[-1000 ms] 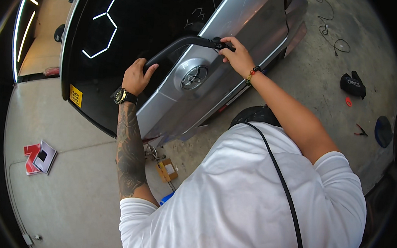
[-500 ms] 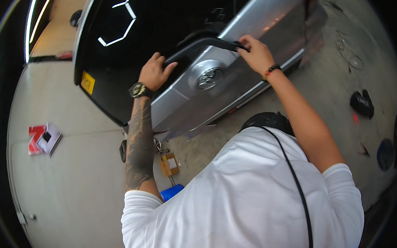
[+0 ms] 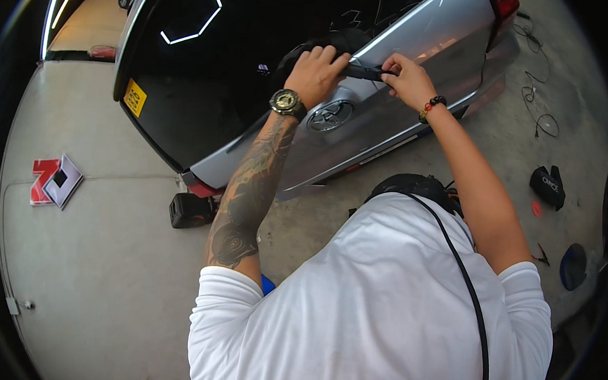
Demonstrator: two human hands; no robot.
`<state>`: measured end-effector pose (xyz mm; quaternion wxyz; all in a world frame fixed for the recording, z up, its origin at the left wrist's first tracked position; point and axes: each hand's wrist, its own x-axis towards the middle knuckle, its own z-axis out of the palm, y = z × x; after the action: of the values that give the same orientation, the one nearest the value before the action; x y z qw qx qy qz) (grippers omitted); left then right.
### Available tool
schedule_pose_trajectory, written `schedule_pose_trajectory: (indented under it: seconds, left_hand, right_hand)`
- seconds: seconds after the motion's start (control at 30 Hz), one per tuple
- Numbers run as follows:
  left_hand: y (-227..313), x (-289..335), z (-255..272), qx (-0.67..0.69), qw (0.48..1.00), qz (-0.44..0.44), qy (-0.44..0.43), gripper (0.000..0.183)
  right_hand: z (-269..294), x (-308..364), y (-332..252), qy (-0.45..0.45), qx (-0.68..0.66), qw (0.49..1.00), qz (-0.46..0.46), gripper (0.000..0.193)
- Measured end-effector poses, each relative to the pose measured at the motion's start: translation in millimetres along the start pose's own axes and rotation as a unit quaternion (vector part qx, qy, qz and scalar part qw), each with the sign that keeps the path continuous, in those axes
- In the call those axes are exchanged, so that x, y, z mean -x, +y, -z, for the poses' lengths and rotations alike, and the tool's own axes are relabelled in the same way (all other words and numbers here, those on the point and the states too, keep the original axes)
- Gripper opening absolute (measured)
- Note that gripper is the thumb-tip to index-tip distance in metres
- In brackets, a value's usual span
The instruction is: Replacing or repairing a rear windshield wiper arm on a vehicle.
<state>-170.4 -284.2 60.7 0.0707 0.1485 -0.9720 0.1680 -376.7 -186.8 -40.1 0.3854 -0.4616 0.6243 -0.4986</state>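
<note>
In front of me is the back of a silver car [image 3: 424, 41], its dark rear window [image 3: 205, 93] sloping up and away. A long black bar that looks like the rear wiper [image 3: 362, 72] lies along the lower edge of the glass, above a round chrome emblem [image 3: 331, 116]. My left hand [image 3: 316, 76] is closed over the bar's left part and hides most of it. The right hand [image 3: 408, 81] pinches its right end between thumb and fingers. Between the two hands only a short piece shows.
On the grey floor [image 3: 104, 268] at left lie a red item [image 3: 44, 181] and a white box [image 3: 63, 181]. A black case [image 3: 191, 211] stands by the car's corner. Cables [image 3: 529, 92], a black pouch [image 3: 549, 187] and a dark round item [image 3: 573, 266] lie at right.
My left hand has moved right along the bar, closer to my right hand, and now wraps over it. The right hand keeps its pinch. The view has shifted slightly.
</note>
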Motion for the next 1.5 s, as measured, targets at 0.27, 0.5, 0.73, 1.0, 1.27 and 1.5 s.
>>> schedule_pose_trajectory:
  seconds: [0.27, 0.5, 0.73, 1.0, 1.27, 1.5]
  left_hand:
    - [-5, -14, -3, 0.026, 0.995, 0.085, -0.046, 0.043]
    - [-15, -24, 3, 0.018, 1.000, 0.014, -0.017, 0.050]
    - [-14, -33, 6, 0.047, 0.997, 0.018, -0.050, 0.057]
    - [-3, -40, 8, 0.101, 0.988, 0.091, -0.066, 0.059]
    - [0, -41, 7, 0.119, 0.983, 0.117, -0.079, 0.059]
    - [-2, -44, 9, 0.122, 0.983, 0.113, -0.084, 0.059]
  right_hand:
    - [-4, 9, 2, 0.040, -0.106, 0.993, -0.046, 0.024]
    - [-2, 16, -6, -0.012, -0.149, 0.984, -0.097, 0.025]
    - [-24, 17, 0, 0.056, -0.128, 0.986, -0.095, 0.020]
    - [-35, 18, 1, 0.089, -0.200, 0.966, -0.141, 0.019]
    - [-50, 21, -11, 0.118, -0.228, 0.949, -0.183, 0.020]
    - [-27, 20, 12, 0.023, -0.253, 0.956, -0.149, 0.024]
